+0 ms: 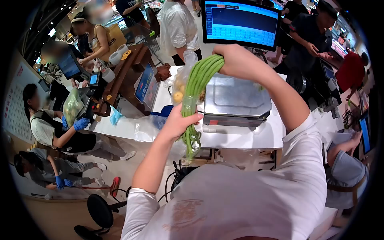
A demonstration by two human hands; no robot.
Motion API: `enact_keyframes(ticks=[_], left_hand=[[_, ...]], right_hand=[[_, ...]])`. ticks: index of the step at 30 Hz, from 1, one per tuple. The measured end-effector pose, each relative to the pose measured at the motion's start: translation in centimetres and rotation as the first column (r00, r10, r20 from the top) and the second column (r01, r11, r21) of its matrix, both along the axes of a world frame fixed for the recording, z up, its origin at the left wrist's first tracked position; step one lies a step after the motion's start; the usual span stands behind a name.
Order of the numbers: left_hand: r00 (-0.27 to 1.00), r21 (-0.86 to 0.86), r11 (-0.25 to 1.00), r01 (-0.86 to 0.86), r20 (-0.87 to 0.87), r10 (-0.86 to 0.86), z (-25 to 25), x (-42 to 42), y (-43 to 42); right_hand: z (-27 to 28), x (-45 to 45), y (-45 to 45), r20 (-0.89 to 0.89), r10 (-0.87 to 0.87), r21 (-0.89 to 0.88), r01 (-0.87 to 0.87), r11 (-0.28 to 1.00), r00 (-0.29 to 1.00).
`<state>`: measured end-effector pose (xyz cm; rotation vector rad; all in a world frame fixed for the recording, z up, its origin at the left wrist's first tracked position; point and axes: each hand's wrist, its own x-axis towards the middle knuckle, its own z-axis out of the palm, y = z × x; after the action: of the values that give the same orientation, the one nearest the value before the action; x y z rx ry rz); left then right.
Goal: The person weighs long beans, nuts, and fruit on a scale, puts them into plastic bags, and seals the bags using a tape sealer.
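Beans arch from right grip down through left grip.

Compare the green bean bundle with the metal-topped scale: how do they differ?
The green bean bundle is held up by the left hand and right hand; the metal-topped scale sits on the white counter. The green bean bundle is green and drooping; the metal-topped scale is silvery and boxy. Both are in front of the person.

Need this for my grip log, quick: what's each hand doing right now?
Left hand: closed around the lower part of the long green beans.
Right hand: holding their upper end, fingertips hidden.
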<state>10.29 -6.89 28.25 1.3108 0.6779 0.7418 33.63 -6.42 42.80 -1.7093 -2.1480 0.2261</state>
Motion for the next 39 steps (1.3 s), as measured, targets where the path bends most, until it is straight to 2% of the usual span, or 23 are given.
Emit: enact_keyframes(ticks=[3, 4, 5, 7, 8, 9, 12, 13, 14, 15, 17, 19, 22, 24, 26, 29, 30, 31, 33, 35, 37, 38, 39], left_hand=[[0.931, -0.172, 0.985, -0.022, 0.355, 0.083, -0.5, -0.4, 0.3], [0.882, -0.192, 0.981, -0.026, 0.457, 0.113, -0.2, -0.5, 0.1], [0.82, -0.213, 0.977, -0.029, 0.554, 0.145, 0.0, -0.8, 0.0], [0.737, -0.191, 0.982, -0.006, 0.662, 0.134, 0.4, -1.5, 0.0], [0.693, -0.193, 0.981, 0.007, 0.708, 0.134, 0.7, -1.6, -0.1], [0.643, -0.194, 0.981, 0.019, 0.754, 0.137, 1.0, -1.6, -0.2], [0.729, -0.287, 0.927, -0.241, 0.578, 0.368, 0.9, -0.7, 0.0], [0.741, -0.316, 0.883, -0.346, 0.485, 0.464, 0.7, -0.1, 0.0], [0.726, -0.297, 0.862, -0.41, 0.466, 0.506, 0.4, 0.8, -0.4], [0.705, -0.282, 0.832, -0.478, 0.442, 0.555, 0.1, 2.2, -1.1], [0.627, -0.069, 0.68, -0.73, 0.327, 0.707, -0.7, 5.1, -2.7], [0.698, 0.45, 0.602, -0.66, 0.071, 0.712, -2.5, 5.4, -2.7], [0.602, 0.848, 0.342, -0.405, -0.034, 0.798, -2.7, 5.6, -3.0], [0.596, 0.844, 0.446, -0.297, -0.201, 0.777, -2.7, 5.6, -3.0], [0.549, 0.843, 0.509, -0.175, -0.346, 0.761, -3.5, 5.9, -3.2], [0.756, 0.617, 0.773, -0.146, -0.434, 0.49, -4.4, 4.2, -2.9], [0.65, 0.704, 0.685, -0.185, -0.436, 0.623, -4.9, 2.9, -2.5], [0.533, 0.786, 0.585, -0.2, -0.414, 0.738, -5.5, 1.2, -1.8], [0.144, 0.813, 0.567, 0.133, -0.581, 0.801, -7.0, -2.7, -1.0], [-0.123, 0.766, 0.481, 0.427, -0.478, 0.87, -14.1, -7.5, 0.3], [-0.256, 0.575, 0.774, 0.267, -0.732, 0.632, -16.2, -10.3, 1.1], [-0.157, 0.643, 0.745, 0.177, -0.729, 0.666, -16.3, -10.5, 1.0], [-0.057, 0.694, 0.715, 0.081, -0.713, 0.699, -15.2, -10.0, 0.4]], right_hand=[[0.1, 0.3, 0.8, -0.248, 0.146, -0.249, -0.209, 0.946, 0.958], [0.2, 0.7, 0.7, -0.442, 0.21, -0.336, -0.378, 0.863, 0.872], [-0.2, 0.7, 0.1, -0.679, 0.278, -0.278, -0.589, 0.759, 0.679], [-3.3, 0.5, 0.0, -0.887, 0.301, -0.044, -0.713, 0.7, 0.351], [-4.9, -0.2, -0.3, -0.898, 0.316, 0.022, -0.688, 0.726, 0.305], [-7.2, 0.3, 0.1, -0.938, 0.191, -0.109, -0.77, 0.629, 0.289], [-11.8, -2.7, -1.5, -0.984, -0.078, -0.172, -0.732, 0.66, 0.161], [-12.5, -3.7, -2.2, -0.983, -0.098, -0.181, -0.734, 0.655, 0.154], [-13.1, -4.8, -2.7, -0.967, -0.059, -0.215, -0.667, 0.714, 0.249], [-15.4, -4.7, -2.4, -0.971, 0.069, -0.108, -0.673, 0.732, 0.23], [-18.8, -4.9, -3.1, -0.977, 0.021, -0.11, -0.591, 0.799, 0.211], [-22.7, -4.4, -4.0, -0.992, -0.038, -0.101, -0.581, 0.808, 0.12], [-23.8, -5.1, -4.9, -0.979, -0.195, -0.124, -0.569, 0.813, -0.066], [-24.5, -4.8, -5.6, -0.917, -0.355, -0.209, -0.537, 0.817, -0.182], [-26.8, -3.4, -5.5, -0.898, -0.378, -0.194, -0.566, 0.801, -0.226], [-28.4, -0.2, -4.6, -0.876, -0.383, -0.071, -0.708, 0.703, -0.293], [-28.6, 0.9, -4.2, -0.87, -0.386, -0.017, -0.763, 0.646, -0.307], [-27.2, 2.2, -3.8, -0.893, -0.359, -0.002, -0.797, 0.604, -0.27], [-24.4, 5.3, -3.4, -0.941, -0.337, -0.233, -0.786, 0.573, 0.033], [-23.3, 6.4, -3.6, -0.922, -0.281, -0.385, -0.722, 0.575, 0.268], [-22.4, 4.4, -2.8, -0.889, -0.096, -0.415, -0.697, 0.584, 0.448], [-23.5, 3.1, -2.5, -0.847, 0.115, -0.345, -0.701, 0.624, 0.519], [-24.4, 1.4, -2.8, -0.817, 0.154, -0.326, -0.666, 0.671, 0.555]])
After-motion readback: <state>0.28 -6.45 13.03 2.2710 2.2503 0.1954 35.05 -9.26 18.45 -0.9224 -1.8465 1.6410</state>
